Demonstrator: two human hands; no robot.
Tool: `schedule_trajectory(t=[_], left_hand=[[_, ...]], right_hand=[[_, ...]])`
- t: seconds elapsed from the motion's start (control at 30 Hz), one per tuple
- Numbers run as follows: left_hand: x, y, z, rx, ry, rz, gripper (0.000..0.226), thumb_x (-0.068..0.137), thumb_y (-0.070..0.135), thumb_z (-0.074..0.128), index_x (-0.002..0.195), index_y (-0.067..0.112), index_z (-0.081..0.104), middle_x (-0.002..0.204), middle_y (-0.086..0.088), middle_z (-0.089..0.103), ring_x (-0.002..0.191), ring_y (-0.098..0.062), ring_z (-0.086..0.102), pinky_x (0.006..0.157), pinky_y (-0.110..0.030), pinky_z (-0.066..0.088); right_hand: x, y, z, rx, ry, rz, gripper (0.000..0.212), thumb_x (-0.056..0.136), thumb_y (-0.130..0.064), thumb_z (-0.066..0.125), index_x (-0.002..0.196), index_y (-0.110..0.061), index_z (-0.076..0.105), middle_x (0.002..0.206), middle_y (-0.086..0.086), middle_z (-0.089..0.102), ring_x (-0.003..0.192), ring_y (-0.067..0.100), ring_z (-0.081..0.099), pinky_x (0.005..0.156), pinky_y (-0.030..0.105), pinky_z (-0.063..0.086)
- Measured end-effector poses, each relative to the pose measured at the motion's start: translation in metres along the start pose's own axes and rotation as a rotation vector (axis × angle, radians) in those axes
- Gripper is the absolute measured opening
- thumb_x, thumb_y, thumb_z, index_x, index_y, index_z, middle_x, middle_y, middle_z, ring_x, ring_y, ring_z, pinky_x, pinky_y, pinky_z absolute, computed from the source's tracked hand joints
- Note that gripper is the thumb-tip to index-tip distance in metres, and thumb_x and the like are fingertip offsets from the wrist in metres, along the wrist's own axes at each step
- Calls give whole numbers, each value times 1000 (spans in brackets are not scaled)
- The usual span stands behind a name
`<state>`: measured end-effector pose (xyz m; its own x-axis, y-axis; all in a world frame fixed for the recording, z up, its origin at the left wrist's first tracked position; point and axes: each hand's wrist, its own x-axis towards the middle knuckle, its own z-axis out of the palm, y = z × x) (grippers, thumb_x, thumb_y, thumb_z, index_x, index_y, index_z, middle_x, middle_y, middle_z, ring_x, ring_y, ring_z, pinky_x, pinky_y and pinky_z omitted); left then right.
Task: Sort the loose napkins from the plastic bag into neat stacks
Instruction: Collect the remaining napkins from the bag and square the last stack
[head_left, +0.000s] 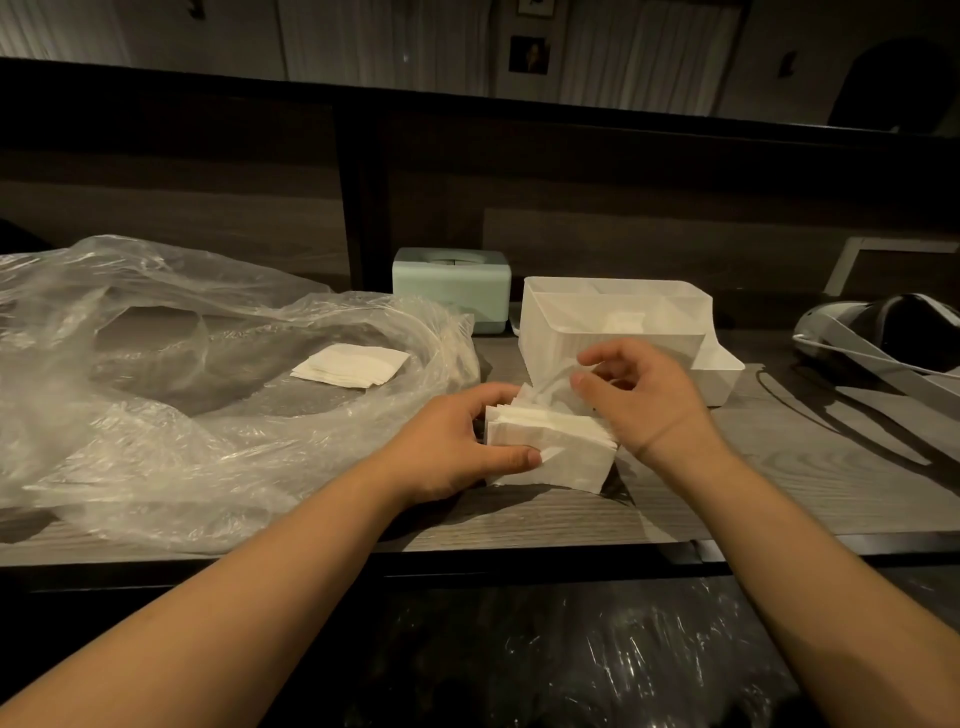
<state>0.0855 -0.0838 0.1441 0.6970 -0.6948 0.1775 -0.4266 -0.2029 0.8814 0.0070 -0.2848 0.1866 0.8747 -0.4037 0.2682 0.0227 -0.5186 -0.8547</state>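
My left hand (457, 441) grips a thick stack of napkins (550, 447) standing on edge on the wooden table (727, 467), thumb pressed across the near face, fingers curled round the far left side. The stack sits near the front edge of the table, just right of the plastic bag (156, 415) and in front of the white bin (613, 322). My right hand (644, 395) is over the top right of the stack, fingers curled, thumb and forefinger pinching a crumpled napkin (545, 387) that rises from the top of the stack. Whether that sheet is free of the stack or still tucked in it, I cannot tell. The plastic bag is clear, crumpled and spread wide over the left half of the table, its mouth open toward me. A second, flat pile of napkins (353, 366) lies inside the bag's opening, well apart from the stack in my hand, its edges slightly fanned. The white bin is translucent, with inner partitions; something white shows through at the bottom of one compartment, too dim to identify. A pale green box (452, 288) with a round slit opening on top stands behind, between bag and bin. A headset with white straps (883, 338) lies at the far right. Lighting is low.
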Motion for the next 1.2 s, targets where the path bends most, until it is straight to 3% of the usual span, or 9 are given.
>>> schedule_trajectory(t=[0.17, 0.37, 0.5, 0.83, 0.93, 1.0, 1.07, 1.13, 1.2], left_hand=[[0, -2, 0, 6, -9, -16, 42, 82, 32, 87, 120, 30, 71, 106, 12, 76, 97, -4, 70, 87, -25, 57], [1, -4, 2, 19, -18, -15, 29, 82, 33, 86, 109, 29, 74, 96, 1, 76, 89, -19, 72, 82, -39, 61], [0, -3, 1, 33, -24, -4, 29, 83, 34, 86, 108, 32, 74, 97, 4, 76, 90, -15, 71, 85, -38, 60], [-1, -1, 2, 98, -2, -17, 24, 84, 37, 85, 103, 27, 76, 95, 2, 77, 88, -16, 72, 87, -45, 58], [0, -1, 1, 99, -11, -6, 39, 84, 38, 84, 121, 33, 71, 110, 7, 76, 96, -10, 70, 91, -38, 58], [0, 2, 0, 202, 5, 11, 73, 83, 42, 83, 149, 36, 50, 138, 16, 62, 116, 0, 58, 97, -18, 46], [0, 5, -1, 262, 28, 21, 92, 82, 44, 83, 159, 35, 33, 141, 22, 51, 123, 4, 48, 97, -10, 35], [0, 6, 0, 240, 25, 32, 87, 83, 41, 83, 157, 34, 37, 138, 23, 53, 119, 5, 52, 100, -12, 42], [0, 3, 1, 154, 7, 19, 68, 85, 37, 83, 146, 34, 54, 127, 15, 67, 106, -2, 65, 96, -27, 55]], right_hand=[[-4, 9, -4, -79, 36, -106, 16, 89, -33, 75, 83, -22, 65, 75, -1, 61, 69, 13, 54, 66, 30, 50], [-6, 3, -11, -256, -292, -193, 8, 94, -40, 65, 93, -38, 72, 100, -13, 66, 93, 8, 59, 81, 26, 52], [-2, -8, -8, -286, -424, -127, 10, 97, -37, 63, 100, -38, 73, 98, -21, 69, 93, 0, 61, 76, 15, 47], [8, -9, -6, -211, -476, -16, 11, 92, -38, 69, 91, -34, 79, 86, -22, 74, 87, 0, 66, 76, 18, 46], [9, -12, -4, -250, -518, -47, 14, 95, -42, 65, 97, -37, 78, 91, -22, 73, 91, -1, 65, 80, 20, 47], [9, -14, -3, -278, -595, -92, 13, 95, -47, 64, 100, -44, 75, 96, -27, 71, 93, -7, 63, 85, 21, 46], [8, -17, -4, -313, -676, -117, 21, 90, -53, 66, 109, -47, 71, 104, -28, 68, 98, -10, 60, 89, 20, 45], [6, -19, -5, -375, -738, -143, 35, 85, -53, 73, 119, -49, 65, 109, -28, 64, 99, -10, 58, 85, 15, 45], [5, -19, -5, -431, -736, -176, 38, 85, -45, 77, 120, -50, 61, 110, -27, 62, 100, -7, 57, 82, 15, 46]])
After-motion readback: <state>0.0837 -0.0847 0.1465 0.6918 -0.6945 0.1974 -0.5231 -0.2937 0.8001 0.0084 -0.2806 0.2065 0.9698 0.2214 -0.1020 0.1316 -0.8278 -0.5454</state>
